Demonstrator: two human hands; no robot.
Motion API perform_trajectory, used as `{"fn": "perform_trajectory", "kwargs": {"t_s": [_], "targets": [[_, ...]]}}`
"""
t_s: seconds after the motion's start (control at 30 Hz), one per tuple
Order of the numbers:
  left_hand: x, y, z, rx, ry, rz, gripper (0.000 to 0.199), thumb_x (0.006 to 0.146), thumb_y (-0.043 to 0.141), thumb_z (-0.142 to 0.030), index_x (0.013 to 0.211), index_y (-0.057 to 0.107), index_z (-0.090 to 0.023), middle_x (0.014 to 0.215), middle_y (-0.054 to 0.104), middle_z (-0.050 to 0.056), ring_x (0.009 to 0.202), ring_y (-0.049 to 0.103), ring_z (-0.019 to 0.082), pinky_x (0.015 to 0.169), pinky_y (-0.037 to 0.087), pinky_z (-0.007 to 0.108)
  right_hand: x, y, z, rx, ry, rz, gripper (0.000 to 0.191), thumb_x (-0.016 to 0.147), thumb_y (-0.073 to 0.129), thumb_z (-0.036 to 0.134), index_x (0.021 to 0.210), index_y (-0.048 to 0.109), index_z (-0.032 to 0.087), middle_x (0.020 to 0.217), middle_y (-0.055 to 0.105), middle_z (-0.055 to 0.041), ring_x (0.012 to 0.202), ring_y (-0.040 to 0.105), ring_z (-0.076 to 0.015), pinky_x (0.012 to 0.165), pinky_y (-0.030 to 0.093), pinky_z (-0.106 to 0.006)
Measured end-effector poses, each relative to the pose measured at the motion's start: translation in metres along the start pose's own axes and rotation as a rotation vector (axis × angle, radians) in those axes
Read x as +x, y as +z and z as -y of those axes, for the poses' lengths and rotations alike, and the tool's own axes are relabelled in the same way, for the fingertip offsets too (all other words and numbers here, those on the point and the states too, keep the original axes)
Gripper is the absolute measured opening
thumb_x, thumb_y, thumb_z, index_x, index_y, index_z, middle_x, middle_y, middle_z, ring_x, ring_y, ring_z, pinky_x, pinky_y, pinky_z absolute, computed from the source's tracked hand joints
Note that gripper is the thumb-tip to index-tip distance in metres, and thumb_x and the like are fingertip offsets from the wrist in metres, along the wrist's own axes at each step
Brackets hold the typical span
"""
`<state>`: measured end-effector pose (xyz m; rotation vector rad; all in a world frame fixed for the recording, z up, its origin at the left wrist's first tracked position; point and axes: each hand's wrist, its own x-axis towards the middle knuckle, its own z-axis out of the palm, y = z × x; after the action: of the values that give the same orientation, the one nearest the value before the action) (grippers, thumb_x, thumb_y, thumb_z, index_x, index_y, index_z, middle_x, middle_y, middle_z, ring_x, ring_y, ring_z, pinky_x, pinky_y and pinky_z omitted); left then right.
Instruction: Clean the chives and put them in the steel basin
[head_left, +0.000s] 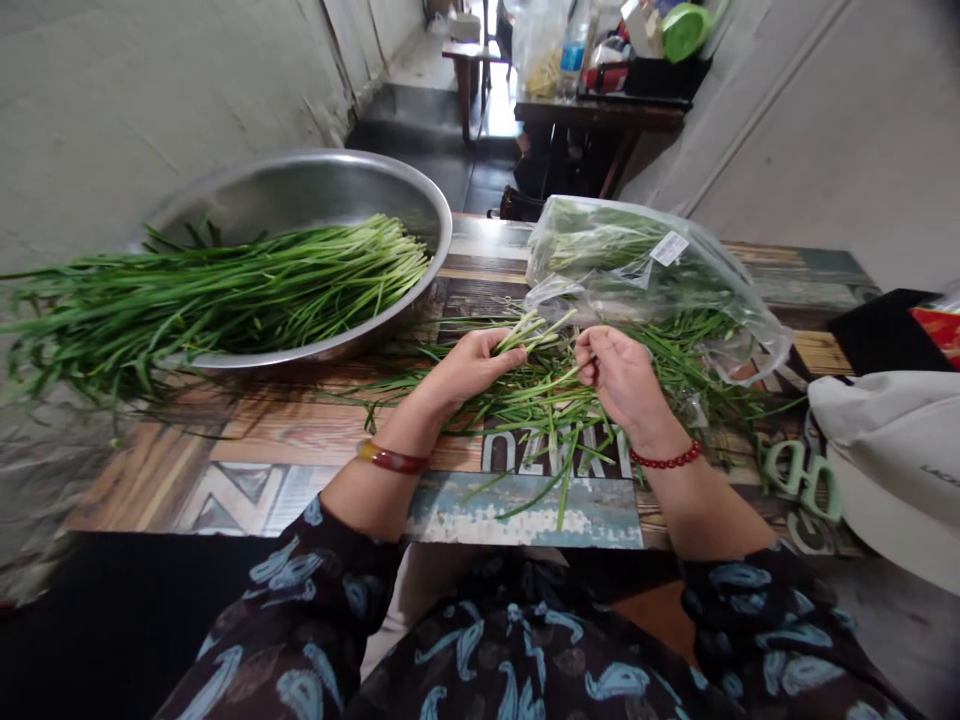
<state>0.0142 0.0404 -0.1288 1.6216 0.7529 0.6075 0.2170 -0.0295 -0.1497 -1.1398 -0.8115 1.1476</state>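
**Left hand closed on a chive sprig, right hand working in close**

From my remote seat on the head feed, I see the left hand (469,368) closed on a small sprig of chives (529,335), thumb and fingers together, pale ends fanning out toward the right hand (619,375). That right hand sits just beside it, fingers curled inward. A stem runs up to its fingertips, but from here I can't tell whether it's pinched or only touched.

Directly under both hands lies a loose pile of chives (540,420), spread across the patterned tabletop (300,475), just right of my landmark, the steel basin (300,190). On the basin's left side, a long, neat bunch of chives (225,290) lies across the rim with its pale ends inside. Behind the pile, beyond the basin's right side, sits a clear plastic bag (600,255) packed with more greens.

My read: this is the stem-by-stem picking stage, with the sprig being cleaned or sorted between the hands. The next move calls for the right hand to settle its hold on that stem and separate it cleanly, without dragging the pile along.
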Motion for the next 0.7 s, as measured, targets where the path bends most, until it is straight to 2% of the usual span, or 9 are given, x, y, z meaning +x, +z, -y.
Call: {"fn": "perform_trajectory", "kwargs": {"t_s": [0.1, 0.27, 0.33, 0.47, 0.63, 0.7], "targets": [[-0.0005, 0.003, -0.0013, -0.004, -0.001, 0.06, 0.031, 0.085, 0.061, -0.042, 0.083, 0.066, -0.012, 0.081, 0.064, 0.003, 0.075, 0.054, 0.012, 0.07, 0.042, 0.023, -0.0054, 0.0079, -0.004, -0.018, 0.0, 0.112, 0.031, 0.079, 0.075, 0.05, 0.085, 0.065, 0.021, 0.068, 0.062, 0.0035, 0.054, 0.052, -0.0065, 0.05, 0.044, -0.02], [-0.0021, 0.0057, -0.0024, -0.13, -0.043, 0.207, 0.029, 0.089, 0.058, -0.043, 0.085, 0.057, -0.014, 0.071, 0.061, 0.001, 0.06, 0.051, 0.011, 0.061, 0.042, 0.024, -0.0048, 0.0091, -0.0049, 0.006, -0.063, 0.083, 0.025, 0.077, 0.078, 0.039, 0.091, 0.065, 0.023, 0.081, 0.069, 0.0021, 0.066, 0.059, -0.0087, 0.064, 0.052, -0.022], [-0.0022, 0.0065, -0.0021, -0.124, -0.04, 0.174, 0.027, 0.089, 0.059, -0.041, 0.087, 0.057, -0.014, 0.073, 0.061, 0.001, 0.061, 0.051, 0.011, 0.062, 0.042, 0.024, -0.0042, 0.0078, -0.0042, 0.003, -0.054, 0.095, 0.025, 0.077, 0.077, 0.037, 0.093, 0.064, 0.023, 0.084, 0.071, 0.0014, 0.069, 0.061, -0.0096, 0.066, 0.053, -0.024], [-0.0009, 0.0073, -0.0004, -0.039, 0.006, 0.071, 0.028, 0.088, 0.059, -0.039, 0.093, 0.063, -0.012, 0.087, 0.064, 0.003, 0.077, 0.054, 0.013, 0.072, 0.045, 0.024, -0.0049, 0.0076, -0.0042, 0.003, -0.066, 0.125, 0.024, 0.08, 0.075, 0.037, 0.095, 0.063, 0.023, 0.087, 0.072, 0.0009, 0.072, 0.063, -0.0103, 0.07, 0.055, -0.025], [0.0006, 0.0055, 0.0008, 0.029, 0.069, -0.028, 0.029, 0.089, 0.059, -0.041, 0.094, 0.064, -0.013, 0.093, 0.064, 0.003, 0.088, 0.054, 0.015, 0.08, 0.045, 0.025, -0.0061, 0.0095, -0.0043, -0.035, -0.107, 0.112, 0.026, 0.081, 0.075, 0.04, 0.097, 0.061, 0.024, 0.088, 0.071, 0.0009, 0.072, 0.063, -0.0105, 0.068, 0.056, -0.026], [0.0001, 0.0053, 0.0003, 0.015, 0.078, -0.015, 0.03, 0.09, 0.059, -0.042, 0.095, 0.064, -0.013, 0.095, 0.064, 0.004, 0.089, 0.055, 0.015, 0.08, 0.045, 0.025, -0.0064, 0.0101, -0.0043, -0.055, -0.121, 0.114, 0.027, 0.081, 0.075, 0.041, 0.097, 0.061, 0.024, 0.087, 0.071, 0.0011, 0.071, 0.064, -0.0103, 0.067, 0.056, -0.025]]}}
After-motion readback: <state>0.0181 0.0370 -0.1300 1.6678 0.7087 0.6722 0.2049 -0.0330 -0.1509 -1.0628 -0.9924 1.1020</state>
